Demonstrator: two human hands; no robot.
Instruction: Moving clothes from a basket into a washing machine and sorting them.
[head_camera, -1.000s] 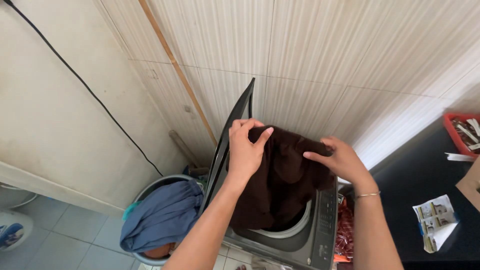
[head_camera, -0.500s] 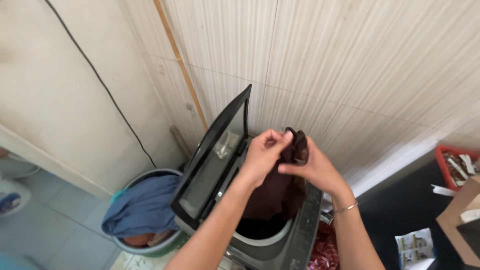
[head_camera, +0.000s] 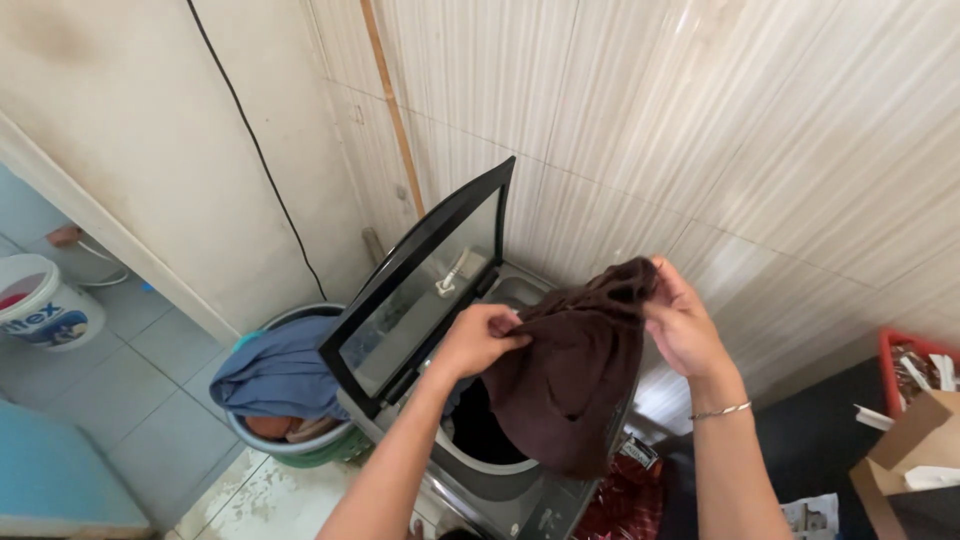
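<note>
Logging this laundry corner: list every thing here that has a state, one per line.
washing machine lid: raised open
drum: opening uncovered
brown cloth: held spread over the drum
left hand: gripping the cloth
right hand: gripping the cloth
bucket: stuffed with blue cloth

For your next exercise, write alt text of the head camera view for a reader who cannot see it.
Two bare hands, left hand and right hand, hold a dark brown cloth above an open top-loading washing machine. Its glass lid stands raised; beside it, a bucket holds blue cloth.
</note>
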